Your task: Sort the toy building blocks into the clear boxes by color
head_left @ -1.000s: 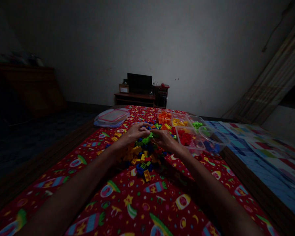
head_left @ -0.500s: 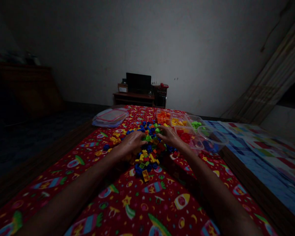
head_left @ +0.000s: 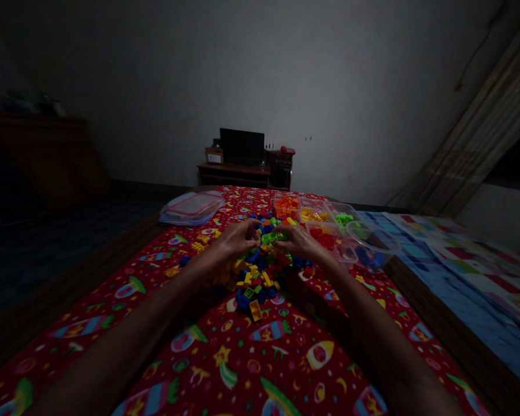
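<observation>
A loose heap of toy building bricks (head_left: 253,271) in blue, yellow, green, red and orange lies on the red patterned cloth (head_left: 281,352). Over its left far part is my left hand (head_left: 236,238), fingers curled with the thumb below; what they hold, if anything, is too dark to make out. Facing it, my right hand (head_left: 298,240) pinches at a green toy brick (head_left: 281,237) above the pile. Green bricks (head_left: 268,237) show between the two hands. The clear divided tray (head_left: 301,209) beyond my right hand holds orange, yellow, green and red bricks in separate compartments.
A round clear tub (head_left: 394,249) with blue bricks stands at the tray's right end. Stacked clear lids (head_left: 193,208) lie at the far left of the cloth. Behind are a monitor (head_left: 241,146) on a low desk and, rightward, a checked bedspread (head_left: 442,260).
My left hand has shifted slightly up and right, its fingers curling closer to my right hand. Both hands now meet nearer each other over the green bricks. The view has turned slightly.
</observation>
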`<state>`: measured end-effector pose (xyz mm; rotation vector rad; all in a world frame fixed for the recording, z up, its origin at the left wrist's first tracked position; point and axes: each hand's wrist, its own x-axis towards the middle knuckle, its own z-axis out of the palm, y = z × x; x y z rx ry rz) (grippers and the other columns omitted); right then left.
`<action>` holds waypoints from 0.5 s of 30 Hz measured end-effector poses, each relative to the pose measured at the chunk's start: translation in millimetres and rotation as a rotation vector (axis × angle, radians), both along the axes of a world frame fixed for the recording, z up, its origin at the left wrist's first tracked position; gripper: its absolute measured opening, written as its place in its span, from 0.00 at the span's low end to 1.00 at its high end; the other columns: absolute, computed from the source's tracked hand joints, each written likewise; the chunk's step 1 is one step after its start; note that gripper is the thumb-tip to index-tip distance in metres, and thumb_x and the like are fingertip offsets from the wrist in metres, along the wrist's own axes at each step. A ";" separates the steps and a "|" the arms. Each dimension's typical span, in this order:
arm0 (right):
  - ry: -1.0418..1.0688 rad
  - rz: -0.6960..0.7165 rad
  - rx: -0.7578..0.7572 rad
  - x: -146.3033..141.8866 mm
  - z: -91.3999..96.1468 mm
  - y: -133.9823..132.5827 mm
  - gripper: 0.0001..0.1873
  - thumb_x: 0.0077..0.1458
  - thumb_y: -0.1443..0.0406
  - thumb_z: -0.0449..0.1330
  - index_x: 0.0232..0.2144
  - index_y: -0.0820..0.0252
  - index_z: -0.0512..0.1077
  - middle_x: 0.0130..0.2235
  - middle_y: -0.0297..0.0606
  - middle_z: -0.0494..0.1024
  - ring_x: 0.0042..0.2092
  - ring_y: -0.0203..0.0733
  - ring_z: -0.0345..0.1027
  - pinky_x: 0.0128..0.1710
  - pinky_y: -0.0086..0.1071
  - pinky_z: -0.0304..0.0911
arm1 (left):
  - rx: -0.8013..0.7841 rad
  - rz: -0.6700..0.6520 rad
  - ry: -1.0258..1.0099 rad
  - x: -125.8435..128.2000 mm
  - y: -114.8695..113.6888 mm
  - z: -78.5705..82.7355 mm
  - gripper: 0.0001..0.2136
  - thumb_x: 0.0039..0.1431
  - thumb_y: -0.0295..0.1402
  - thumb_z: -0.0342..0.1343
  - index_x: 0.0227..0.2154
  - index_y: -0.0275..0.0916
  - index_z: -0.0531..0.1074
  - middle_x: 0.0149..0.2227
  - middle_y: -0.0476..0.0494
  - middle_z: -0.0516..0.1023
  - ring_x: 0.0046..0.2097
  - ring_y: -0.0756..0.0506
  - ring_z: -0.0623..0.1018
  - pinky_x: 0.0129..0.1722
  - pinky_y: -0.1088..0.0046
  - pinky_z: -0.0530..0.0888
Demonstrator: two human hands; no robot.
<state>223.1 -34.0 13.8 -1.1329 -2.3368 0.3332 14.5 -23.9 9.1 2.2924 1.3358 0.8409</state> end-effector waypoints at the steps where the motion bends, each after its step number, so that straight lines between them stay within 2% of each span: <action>1: 0.015 -0.044 0.005 4.8 3.9 1.1 0.13 0.50 0.66 0.58 0.41 0.60 0.74 0.34 0.36 0.77 0.35 0.37 0.69 0.35 0.28 0.60 | 0.019 0.022 0.016 -2.5 -1.0 4.4 0.21 0.46 0.35 0.56 0.46 0.39 0.69 0.34 0.47 0.80 0.36 0.45 0.78 0.37 0.70 0.74; 5: 0.029 -0.323 0.107 42.8 25.7 18.1 0.14 0.49 0.65 0.59 0.40 0.61 0.75 0.34 0.37 0.78 0.34 0.38 0.69 0.35 0.29 0.61 | 0.075 0.098 0.027 -13.9 -4.1 18.3 0.19 0.51 0.39 0.52 0.45 0.38 0.72 0.39 0.43 0.80 0.39 0.44 0.78 0.40 0.69 0.73; 9: -0.102 -0.621 0.158 104.4 44.6 53.8 0.13 0.48 0.67 0.58 0.37 0.65 0.76 0.33 0.42 0.78 0.35 0.41 0.70 0.35 0.29 0.60 | 0.085 0.122 0.030 -22.6 0.3 19.3 0.16 0.52 0.40 0.51 0.40 0.39 0.75 0.40 0.44 0.80 0.40 0.43 0.78 0.40 0.70 0.74; 13: -0.209 -0.849 0.100 160.1 43.2 86.6 0.12 0.49 0.71 0.57 0.35 0.73 0.76 0.32 0.52 0.78 0.34 0.42 0.71 0.33 0.28 0.59 | 0.083 0.136 0.065 -28.7 7.1 16.8 0.15 0.51 0.40 0.51 0.38 0.41 0.77 0.40 0.47 0.80 0.39 0.44 0.78 0.40 0.73 0.73; 15: -0.205 -0.855 0.090 177.4 37.4 97.4 0.13 0.50 0.70 0.57 0.34 0.78 0.76 0.31 0.57 0.77 0.33 0.42 0.72 0.32 0.29 0.59 | 0.088 0.138 0.073 -32.7 9.8 16.7 0.15 0.51 0.40 0.51 0.38 0.42 0.77 0.39 0.48 0.80 0.39 0.43 0.78 0.40 0.72 0.73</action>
